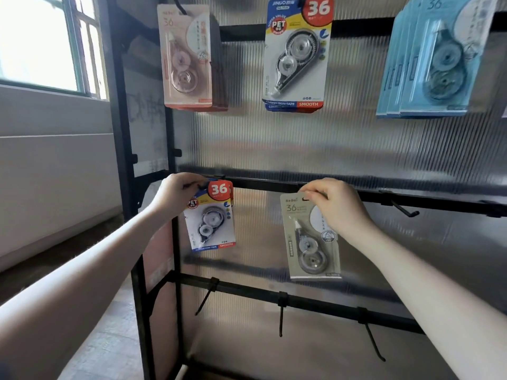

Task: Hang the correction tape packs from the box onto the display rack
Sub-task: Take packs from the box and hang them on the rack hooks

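Fingers: left hand pinches the top of the blue-red pack; right hand pinches the top of the grey pack.
Display rack: both packs at its middle rail, blue-red near the left edge.
Upper rail: pink pack, blue-red packs, light-blue packs hanging.

The left hand pinches the top of a blue correction tape pack at the display rack's middle rail, while the right hand pinches a grey pack beside it. Three more pack groups hang above.

A black display rack is carrying pink packs, blue-and-red packs and light blue packs on its top rail.
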`<state>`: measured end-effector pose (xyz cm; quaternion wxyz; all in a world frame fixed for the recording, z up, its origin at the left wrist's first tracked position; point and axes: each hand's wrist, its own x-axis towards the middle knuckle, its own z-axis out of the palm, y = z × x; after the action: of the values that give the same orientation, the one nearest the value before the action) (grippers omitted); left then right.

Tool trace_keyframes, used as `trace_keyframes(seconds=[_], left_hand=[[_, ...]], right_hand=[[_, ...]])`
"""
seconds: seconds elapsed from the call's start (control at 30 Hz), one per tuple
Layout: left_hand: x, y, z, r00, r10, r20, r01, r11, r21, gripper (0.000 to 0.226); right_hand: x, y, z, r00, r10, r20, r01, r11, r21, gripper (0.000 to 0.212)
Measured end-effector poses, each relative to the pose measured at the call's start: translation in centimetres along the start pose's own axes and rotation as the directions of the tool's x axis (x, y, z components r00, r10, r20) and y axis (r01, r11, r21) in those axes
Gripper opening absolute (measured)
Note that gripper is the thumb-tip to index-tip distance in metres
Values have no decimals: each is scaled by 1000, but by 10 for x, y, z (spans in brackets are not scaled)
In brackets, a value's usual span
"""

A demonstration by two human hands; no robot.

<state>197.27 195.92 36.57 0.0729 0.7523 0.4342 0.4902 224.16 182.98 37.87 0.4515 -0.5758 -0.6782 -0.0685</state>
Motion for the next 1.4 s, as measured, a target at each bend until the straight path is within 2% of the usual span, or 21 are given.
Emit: trace_keyframes(seconds=[0.13,0.27,0.37,0.6,0.8,1.23,1.4], left_hand=[[1,0,8,998,-32,-60,32,999,4,29],[3,-1,11,998,-24,-61,24,1000,4,32],[4,-1,12,998,-18,-60,19,1000,2,34],[5,-5,13,999,-28,-42,28,1000,-1,34],[6,-6,14,999,-26,-33,26,1000,7,34],[16,-15,29,996,30,-80,-24,996,84,35],[17,-17,36,994,4,-106,4,997,76,36]], right_hand=[[1,1,-2,999,-42,21,43,997,-59,19],[0,3,-6,1000,12,23,-15,994,104,14],[3,5,-9,998,24,58,-32,990,138,13],[4,14,-12,980,-32,194,35,999,-11,24],[6,24,1,998,0,69,7,995,-104,23],[24,35,16,994,102,26,-97,982,-163,25],[27,40,22,994,109,9,-105,973,-207,26]])
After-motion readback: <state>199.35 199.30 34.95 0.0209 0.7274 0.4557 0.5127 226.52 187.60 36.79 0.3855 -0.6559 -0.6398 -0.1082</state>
